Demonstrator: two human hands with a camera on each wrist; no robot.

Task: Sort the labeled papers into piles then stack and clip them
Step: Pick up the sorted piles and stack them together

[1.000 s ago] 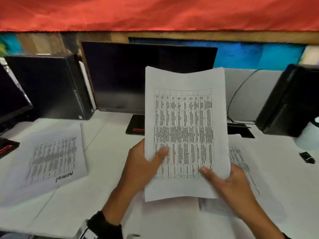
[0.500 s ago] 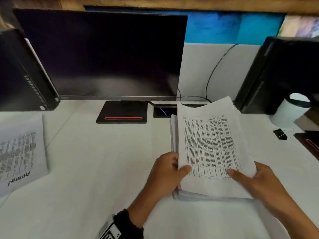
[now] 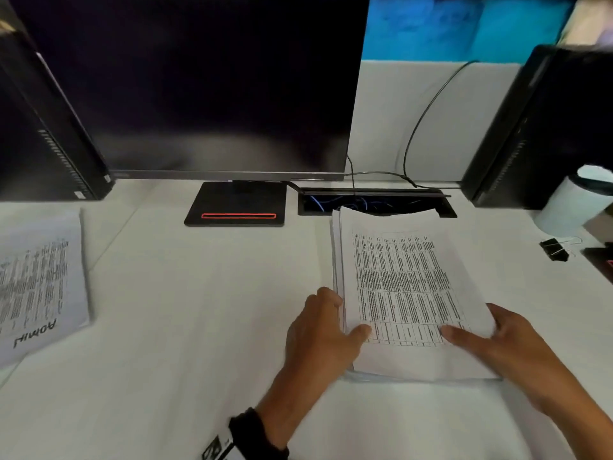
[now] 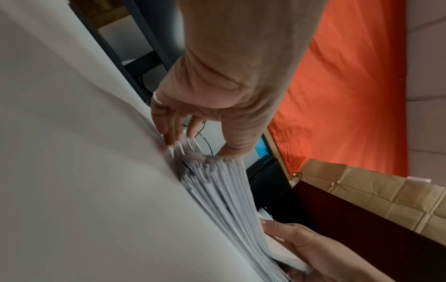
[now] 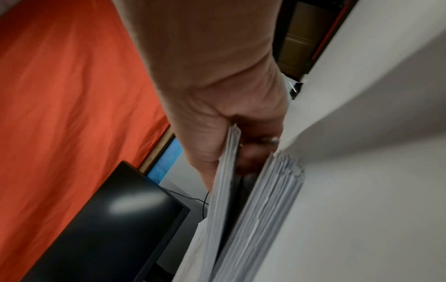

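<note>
both hands (image 3: 323, 333) seemingly grip the paper stack (image 3: 403, 293) between them.

A thick stack of printed white paper sheets (image 3: 408, 293) lay on the white desk (image 3: 185, 310) between the left hand (image 3: 318, 333) and the right hand (image 3: 510, 346). A single printed sheet with a handwritten label (image 3: 39, 280) lay far left of the left hand. Beyond both hands stood a black flat-screen monitor (image 3: 205, 84); a small black binder clip (image 3: 554, 249) lay beyond the right hand, to its right.
</note>
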